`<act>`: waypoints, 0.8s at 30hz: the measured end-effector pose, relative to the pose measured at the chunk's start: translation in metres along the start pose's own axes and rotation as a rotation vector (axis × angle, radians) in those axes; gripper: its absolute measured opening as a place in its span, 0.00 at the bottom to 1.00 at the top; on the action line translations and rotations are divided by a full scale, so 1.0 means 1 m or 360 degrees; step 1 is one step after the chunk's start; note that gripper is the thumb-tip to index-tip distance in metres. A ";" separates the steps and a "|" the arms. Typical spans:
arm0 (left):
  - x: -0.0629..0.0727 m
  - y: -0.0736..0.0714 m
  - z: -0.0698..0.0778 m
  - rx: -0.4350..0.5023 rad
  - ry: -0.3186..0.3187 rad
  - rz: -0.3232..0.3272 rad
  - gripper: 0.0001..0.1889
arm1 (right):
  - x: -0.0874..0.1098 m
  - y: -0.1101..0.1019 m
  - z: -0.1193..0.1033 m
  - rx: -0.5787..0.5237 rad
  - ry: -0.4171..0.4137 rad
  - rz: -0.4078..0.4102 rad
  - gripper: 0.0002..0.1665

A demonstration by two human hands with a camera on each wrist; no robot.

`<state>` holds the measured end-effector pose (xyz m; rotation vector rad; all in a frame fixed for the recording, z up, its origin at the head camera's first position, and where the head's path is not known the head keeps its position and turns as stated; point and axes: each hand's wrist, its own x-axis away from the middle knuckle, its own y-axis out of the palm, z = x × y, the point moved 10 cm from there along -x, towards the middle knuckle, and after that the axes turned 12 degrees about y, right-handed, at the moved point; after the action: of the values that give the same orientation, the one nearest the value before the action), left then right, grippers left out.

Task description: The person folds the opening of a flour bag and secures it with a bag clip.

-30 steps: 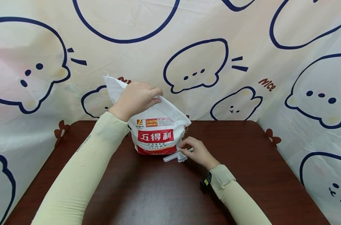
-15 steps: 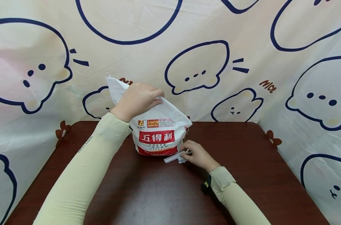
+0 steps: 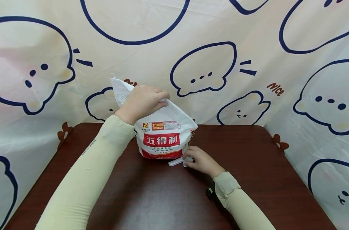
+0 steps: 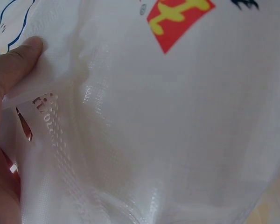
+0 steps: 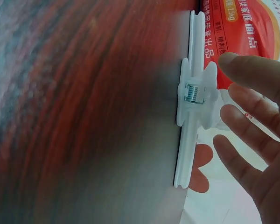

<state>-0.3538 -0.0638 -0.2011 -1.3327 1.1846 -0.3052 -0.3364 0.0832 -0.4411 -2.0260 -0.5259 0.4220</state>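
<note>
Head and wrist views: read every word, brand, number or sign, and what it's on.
"五得利": bag
"2700万": bag
"2.5kg": bag
"家庭面点": bag
"出品": bag
"®": bag
"Nice": wall cloth, another half-hidden
Other bag print, sleeve lettering: too small or blurred.

Brown table (image 3: 151,198) (glossy), white bag (image 3: 161,127), white clip (image 5: 192,98)

White bag (image 3: 164,129) partly hidden by left hand (image 3: 144,102) in head view, finest print (image 3: 172,125) illegible, clip (image 3: 176,161) partly covered by right hand (image 3: 202,160), sleeves (image 3: 85,172) cut off below
</note>
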 end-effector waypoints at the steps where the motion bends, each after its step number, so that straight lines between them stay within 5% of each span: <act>1: 0.000 0.000 0.000 0.0003 -0.0004 -0.0002 0.11 | 0.000 0.000 -0.001 0.0019 -0.0002 0.0001 0.07; 14: 0.001 0.000 0.000 0.0002 -0.0011 -0.0004 0.10 | -0.001 0.006 0.002 0.0169 0.0069 -0.0067 0.08; 24: 0.003 0.002 -0.001 0.0014 -0.0026 -0.0024 0.11 | -0.002 0.013 0.002 0.0265 0.0006 -0.0078 0.11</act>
<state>-0.3543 -0.0661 -0.2038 -1.3345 1.1590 -0.3097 -0.3368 0.0773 -0.4531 -1.8500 -0.5200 0.4185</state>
